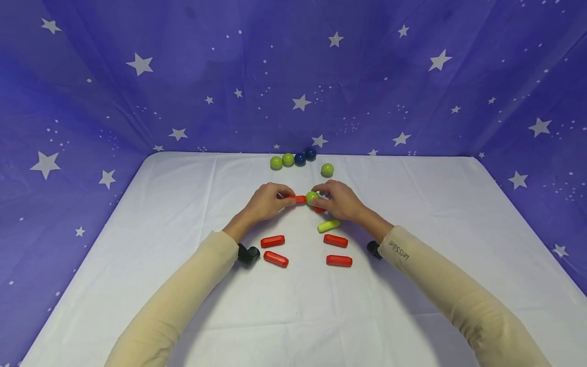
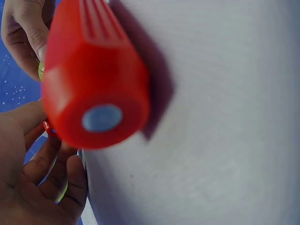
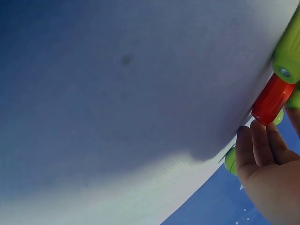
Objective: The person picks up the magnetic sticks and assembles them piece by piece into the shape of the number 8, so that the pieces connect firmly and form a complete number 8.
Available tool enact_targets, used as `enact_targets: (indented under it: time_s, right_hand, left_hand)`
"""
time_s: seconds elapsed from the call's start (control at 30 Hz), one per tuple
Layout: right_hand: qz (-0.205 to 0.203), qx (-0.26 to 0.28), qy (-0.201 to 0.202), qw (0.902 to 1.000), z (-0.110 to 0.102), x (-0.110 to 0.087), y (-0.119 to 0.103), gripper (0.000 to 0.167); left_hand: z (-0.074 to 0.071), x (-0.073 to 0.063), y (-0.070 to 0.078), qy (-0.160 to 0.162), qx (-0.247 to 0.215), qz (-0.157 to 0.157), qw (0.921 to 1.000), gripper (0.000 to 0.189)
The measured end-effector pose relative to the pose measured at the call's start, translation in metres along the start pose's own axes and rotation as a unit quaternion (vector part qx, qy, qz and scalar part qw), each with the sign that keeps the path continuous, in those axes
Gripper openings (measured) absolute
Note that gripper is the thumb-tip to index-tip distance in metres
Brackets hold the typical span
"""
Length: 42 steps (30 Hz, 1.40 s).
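Observation:
My left hand point(image 1: 268, 201) pinches a short red rod point(image 1: 300, 199) between thumb and fingers. The rod's free end meets a green ball point(image 1: 312, 197), which my right hand point(image 1: 341, 200) pinches. Partly hidden under the right hand lies a second red rod point(image 1: 319, 209); whether it joins the ball I cannot tell. A yellow-green rod point(image 1: 328, 226) lies just nearer. In the left wrist view, a large red rod point(image 2: 96, 79) with a grey dot in its end fills the foreground. The right wrist view shows a red rod point(image 3: 273, 101) by the fingertips, beside the yellow-green rod point(image 3: 288, 56).
Two red rods, one at the back point(image 1: 272, 241) and one in front point(image 1: 275, 259), lie left of centre; another pair point(image 1: 336, 240) lies right. Along the far edge sit green balls point(image 1: 276, 163) and dark blue balls point(image 1: 300, 159), with a green ball point(image 1: 327, 169) apart.

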State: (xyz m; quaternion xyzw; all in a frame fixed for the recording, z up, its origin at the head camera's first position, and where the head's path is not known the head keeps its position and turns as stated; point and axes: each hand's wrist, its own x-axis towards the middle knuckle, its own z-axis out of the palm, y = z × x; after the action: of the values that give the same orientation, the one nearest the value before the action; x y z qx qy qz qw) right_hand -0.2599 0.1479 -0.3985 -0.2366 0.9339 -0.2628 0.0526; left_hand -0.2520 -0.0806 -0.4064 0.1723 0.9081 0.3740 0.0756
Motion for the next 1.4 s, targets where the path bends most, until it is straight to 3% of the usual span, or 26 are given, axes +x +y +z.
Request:
enact_targets:
  time_s: [0.3,0.47,0.6,0.7,0.9,1.07,1.4]
  right_hand:
    - [-0.001,-0.002,0.002,1.0000,-0.001,-0.001,0.002,0.036]
    - [0.008,-0.001,-0.003,1.0000,-0.001,-0.001,0.002,0.038]
    - [0.007,-0.002,-0.001,1.0000,-0.002,-0.002,0.003,0.038]
    - [0.004,-0.007,0.003,1.0000,-0.002,-0.001,0.003,0.037]
    - [0.001,-0.009,-0.002,1.0000,0.000,0.001,0.003,0.038]
    - [0.014,-0.011,-0.001,0.9998,0.000,0.000,0.002,0.038]
    - [0.014,-0.005,-0.003,0.9999,0.000,0.000,0.002,0.039]
  left_hand:
    - [-0.004,0.004,-0.004,0.020,-0.015,-0.004,0.9997,0.027]
    - [-0.017,0.015,-0.011,0.089,-0.032,-0.026,0.9952,0.033]
    - [-0.026,0.031,-0.017,0.152,-0.039,-0.059,0.9859,0.040]
    - [-0.029,0.043,-0.019,0.176,-0.035,-0.093,0.9794,0.048]
    - [-0.025,0.062,-0.024,0.163,0.020,-0.144,0.9759,0.058]
    - [-0.023,0.067,-0.026,0.141,0.073,-0.142,0.9770,0.052]
    - [-0.022,0.067,-0.026,0.149,0.079,-0.143,0.9753,0.043]
